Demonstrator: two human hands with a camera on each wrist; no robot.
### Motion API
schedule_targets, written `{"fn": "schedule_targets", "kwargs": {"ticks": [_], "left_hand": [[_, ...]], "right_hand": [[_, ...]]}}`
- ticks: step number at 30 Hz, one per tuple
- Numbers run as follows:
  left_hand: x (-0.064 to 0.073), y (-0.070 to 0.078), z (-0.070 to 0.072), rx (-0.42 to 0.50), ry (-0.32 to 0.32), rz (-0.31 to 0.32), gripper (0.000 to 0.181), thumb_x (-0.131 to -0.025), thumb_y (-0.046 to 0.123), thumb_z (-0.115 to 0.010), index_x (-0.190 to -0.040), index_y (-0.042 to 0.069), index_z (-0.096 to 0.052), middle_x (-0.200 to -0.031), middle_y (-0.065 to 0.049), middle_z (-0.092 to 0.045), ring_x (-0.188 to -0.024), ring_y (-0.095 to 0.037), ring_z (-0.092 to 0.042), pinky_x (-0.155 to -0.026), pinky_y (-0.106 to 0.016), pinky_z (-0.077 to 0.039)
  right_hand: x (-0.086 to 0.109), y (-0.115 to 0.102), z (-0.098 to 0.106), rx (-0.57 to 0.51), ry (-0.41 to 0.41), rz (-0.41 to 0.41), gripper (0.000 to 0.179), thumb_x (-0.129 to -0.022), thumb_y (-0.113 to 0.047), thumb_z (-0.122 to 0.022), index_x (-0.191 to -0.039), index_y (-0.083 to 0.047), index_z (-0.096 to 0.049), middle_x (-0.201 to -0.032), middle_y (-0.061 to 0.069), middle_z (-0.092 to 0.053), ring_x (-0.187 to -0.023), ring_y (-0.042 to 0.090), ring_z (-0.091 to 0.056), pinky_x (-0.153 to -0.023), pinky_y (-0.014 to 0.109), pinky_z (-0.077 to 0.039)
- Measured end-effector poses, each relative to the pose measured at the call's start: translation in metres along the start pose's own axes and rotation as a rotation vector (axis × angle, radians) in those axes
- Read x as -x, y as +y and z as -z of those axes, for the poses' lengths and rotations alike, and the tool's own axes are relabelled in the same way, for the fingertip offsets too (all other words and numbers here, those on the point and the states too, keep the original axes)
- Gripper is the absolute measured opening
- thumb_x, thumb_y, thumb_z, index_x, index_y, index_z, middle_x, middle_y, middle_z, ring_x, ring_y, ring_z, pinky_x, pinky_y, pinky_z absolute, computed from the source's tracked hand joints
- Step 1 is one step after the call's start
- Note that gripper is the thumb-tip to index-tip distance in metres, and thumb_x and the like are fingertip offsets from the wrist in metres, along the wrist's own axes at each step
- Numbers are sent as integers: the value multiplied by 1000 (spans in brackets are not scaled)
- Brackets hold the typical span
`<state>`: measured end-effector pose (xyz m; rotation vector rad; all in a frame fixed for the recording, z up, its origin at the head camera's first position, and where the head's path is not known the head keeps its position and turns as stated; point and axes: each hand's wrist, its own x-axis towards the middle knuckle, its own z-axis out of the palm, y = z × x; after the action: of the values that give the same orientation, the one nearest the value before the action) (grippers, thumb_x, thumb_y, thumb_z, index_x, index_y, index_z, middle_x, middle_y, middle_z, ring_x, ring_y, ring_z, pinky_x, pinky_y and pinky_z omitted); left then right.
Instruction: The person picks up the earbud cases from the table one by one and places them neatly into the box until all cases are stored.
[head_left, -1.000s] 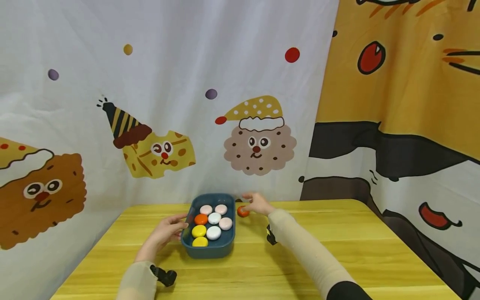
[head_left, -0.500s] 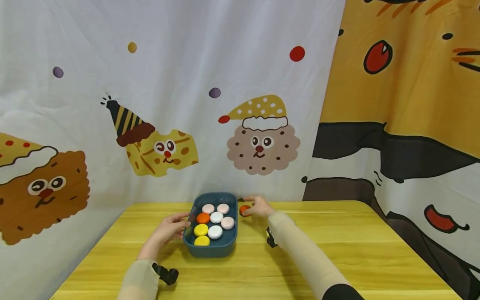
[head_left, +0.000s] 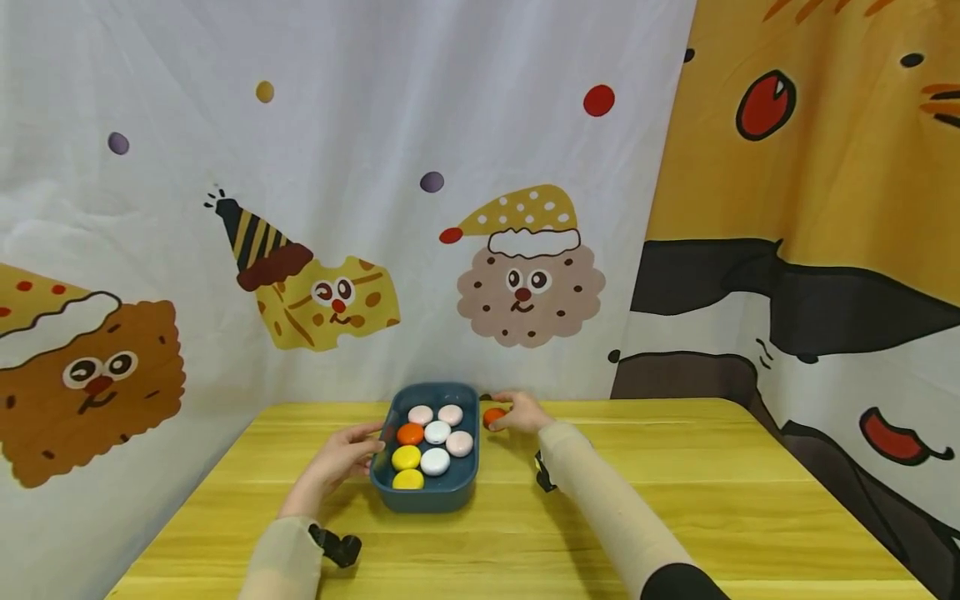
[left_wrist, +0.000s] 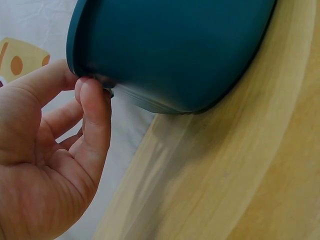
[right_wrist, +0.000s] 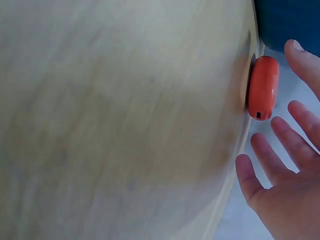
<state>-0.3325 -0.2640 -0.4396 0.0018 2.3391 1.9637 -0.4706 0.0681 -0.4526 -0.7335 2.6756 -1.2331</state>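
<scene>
A dark blue-green plastic bin (head_left: 422, 498) stands at the table's far middle. Several glossy round discs lie in it, among them white discs (head_left: 435, 462), pale pink discs (head_left: 459, 443), yellow discs (head_left: 407, 457) and an orange disc (head_left: 410, 434). My left hand (left_wrist: 55, 145) pinches the bin's left rim between thumb and fingers. Just right of the bin, another orange disc (right_wrist: 263, 88) with a small dark slot in its edge sits on the table. My right hand (right_wrist: 292, 170) is beside it, fingers spread apart, thumb toward the bin and fingertips close to the disc.
The pale wooden table (head_left: 637, 517) extends to both sides and ends at a cloth backdrop (head_left: 345, 167) with cartoon prints. Black wrist devices (head_left: 335, 546) sit at both cuffs.
The whole head view shifts slightly rightward and up. The right thumb has dropped lower beside the loose orange disc. The left hand stays at the bin's rim.
</scene>
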Motion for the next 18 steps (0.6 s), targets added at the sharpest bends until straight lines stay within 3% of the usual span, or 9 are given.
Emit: {"fn": "schedule_targets", "kwargs": {"ticks": [18], "left_hand": [[-1, -3, 0, -9, 2, -10, 55, -94, 10, -61, -143, -5, -42, -104, -17, -58, -62, -16, -51, -57, -27, -52]], "right_hand": [[1, -6, -8, 27, 50, -40, 60, -73, -9, -83, -126, 6, -59, -128, 20, -58, -120, 36, -51, -102, 47, -39]]}}
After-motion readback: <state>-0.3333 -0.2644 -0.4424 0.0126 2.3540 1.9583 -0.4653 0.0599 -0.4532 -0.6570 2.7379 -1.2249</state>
